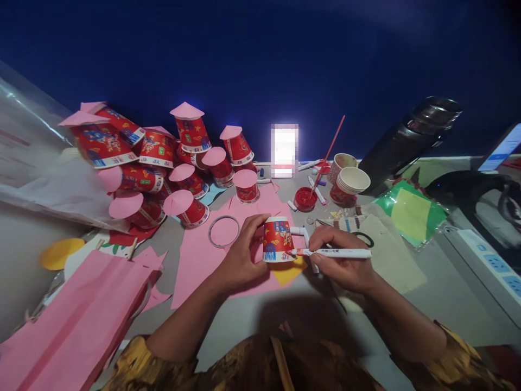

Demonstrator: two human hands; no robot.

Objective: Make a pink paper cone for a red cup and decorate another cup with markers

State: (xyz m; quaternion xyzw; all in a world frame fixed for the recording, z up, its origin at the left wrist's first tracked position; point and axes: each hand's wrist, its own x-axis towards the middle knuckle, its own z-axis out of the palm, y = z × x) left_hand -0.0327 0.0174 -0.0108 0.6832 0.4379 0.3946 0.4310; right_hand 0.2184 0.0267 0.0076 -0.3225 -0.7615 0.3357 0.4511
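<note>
My left hand [248,247] grips a red paper cup [277,240] from its left side, holding it upside down with the narrow base upward. Blue marks and gold patterns cover the cup's red side, above a white rim band. In my right hand [340,258] is a white marker pen [345,253], held level between thumb and fingers. Its tip touches or nearly touches the cup's lower right side near the rim. Pink paper [195,271] and a yellow paper piece [290,273] lie beneath the cup. White marker pieces [300,232] lie just behind, partly hidden by my right hand.
Several red cups with pink cone tops [189,130] are piled at the back left. A red paint jar [305,199] with a thin stick, stacked paper cups [352,182], a black thermos [411,144] and a power strip [488,266] stand right. Folded pink paper [77,320] lies left.
</note>
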